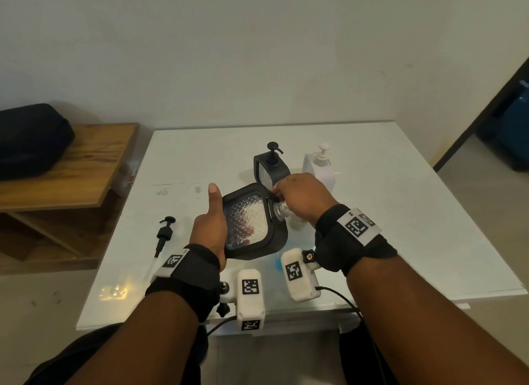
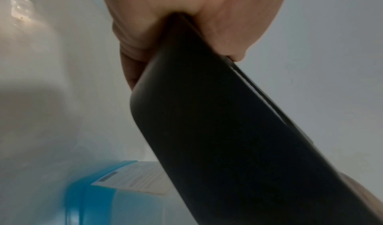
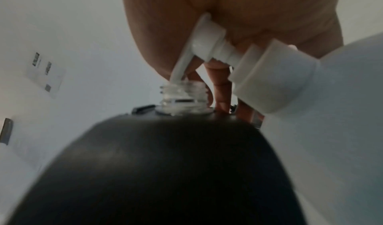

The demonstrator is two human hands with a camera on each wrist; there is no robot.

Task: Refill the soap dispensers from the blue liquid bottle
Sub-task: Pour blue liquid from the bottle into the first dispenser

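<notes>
My left hand (image 1: 210, 224) grips a black-framed dispenser (image 1: 249, 221) with a textured clear face and tilts it to the right, thumb up along its left edge. Its pump is off and its clear threaded neck (image 3: 182, 97) is bare. My right hand (image 1: 300, 195) is curled over the white pump head (image 3: 209, 40) of the blue liquid bottle (image 2: 116, 195), and the spout's tip sits in that neck. The bottle's pale shoulder (image 3: 331, 113) leans close to the dispenser's black top (image 3: 165, 163). My right fingertips (image 3: 222, 104) touch that top. The left wrist view shows the dispenser's dark side (image 2: 228, 130).
A loose black pump (image 1: 164, 233) lies on the white table (image 1: 400, 213) at the left. Behind stand a second black dispenser (image 1: 272, 167) with its pump on and a white pump bottle (image 1: 322, 167). A wooden bench (image 1: 86, 167) with a black bag (image 1: 28, 141) is at the left.
</notes>
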